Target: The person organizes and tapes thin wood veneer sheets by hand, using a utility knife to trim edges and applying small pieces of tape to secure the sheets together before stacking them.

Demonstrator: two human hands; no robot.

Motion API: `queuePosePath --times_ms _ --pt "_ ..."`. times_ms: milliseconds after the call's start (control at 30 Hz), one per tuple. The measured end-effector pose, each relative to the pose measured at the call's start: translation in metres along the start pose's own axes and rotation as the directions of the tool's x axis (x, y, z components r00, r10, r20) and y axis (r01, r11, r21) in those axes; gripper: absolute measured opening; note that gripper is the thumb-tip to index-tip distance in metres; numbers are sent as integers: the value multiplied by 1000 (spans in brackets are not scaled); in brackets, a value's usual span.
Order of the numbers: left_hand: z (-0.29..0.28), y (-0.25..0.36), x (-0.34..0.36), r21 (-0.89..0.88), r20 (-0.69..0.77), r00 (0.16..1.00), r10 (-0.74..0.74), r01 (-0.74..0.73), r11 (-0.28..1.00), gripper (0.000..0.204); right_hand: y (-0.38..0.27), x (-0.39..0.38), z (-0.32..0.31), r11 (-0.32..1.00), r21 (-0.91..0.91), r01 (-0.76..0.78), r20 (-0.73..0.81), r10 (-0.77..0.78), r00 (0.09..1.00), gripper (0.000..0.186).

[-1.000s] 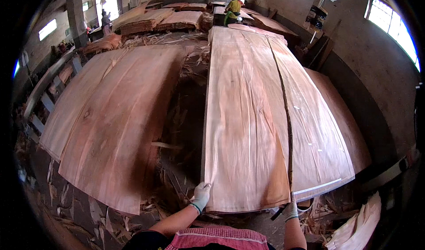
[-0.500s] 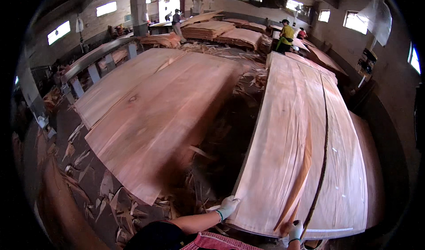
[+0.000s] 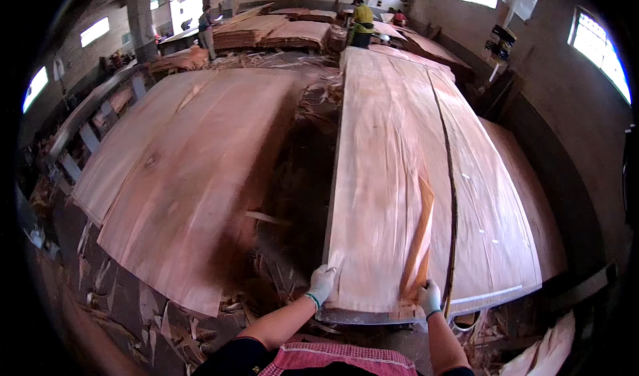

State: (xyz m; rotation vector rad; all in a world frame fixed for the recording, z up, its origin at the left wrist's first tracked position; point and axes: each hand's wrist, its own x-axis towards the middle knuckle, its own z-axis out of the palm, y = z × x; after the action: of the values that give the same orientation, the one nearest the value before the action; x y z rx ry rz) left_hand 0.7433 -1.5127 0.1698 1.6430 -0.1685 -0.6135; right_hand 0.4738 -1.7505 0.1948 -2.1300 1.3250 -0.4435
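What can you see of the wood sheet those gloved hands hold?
The wood sheet looks like thin, pale pinkish veneer, long and rippled. It lies mostly flat, running away from the camera. The left hand grips its near left corner; the right hand holds its near edge, by a raised orange-brown fold. A dark line borders its right.

Veneer sheet: thin, long, pale pink-tan, wrinkled lengthwise; lies flat from upper centre to lower centre of frame, near right part turned up in an orange-brown fold
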Motion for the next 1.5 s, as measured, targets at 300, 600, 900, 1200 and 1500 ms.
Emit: queuePosePath --times_ms 300,600,900,1200,1500 --pt "-10 -29 -42 25 -20 1000 19 -18 1000 21 15 -40 -11 994 103 -18 5 18 1000 14" --pt "-28 -32 -3 -28 -45 999 -20 18 999 22 16 -17 25 918 344 -197 156 151 976 9" --pt "-37 1 2 308 147 988 40 -84 948 16 50 -31 -29 895 421 -147 -27 174 984 28" --pt "-52 -19 4 251 139 987 78 -111 962 20 42 -68 -46 533 757 -377 42 536 843 51" --pt "-27 1 -12 382 167 982 92 -151 912 18 78 -63 -40 907 323 -270 -153 331 931 19"
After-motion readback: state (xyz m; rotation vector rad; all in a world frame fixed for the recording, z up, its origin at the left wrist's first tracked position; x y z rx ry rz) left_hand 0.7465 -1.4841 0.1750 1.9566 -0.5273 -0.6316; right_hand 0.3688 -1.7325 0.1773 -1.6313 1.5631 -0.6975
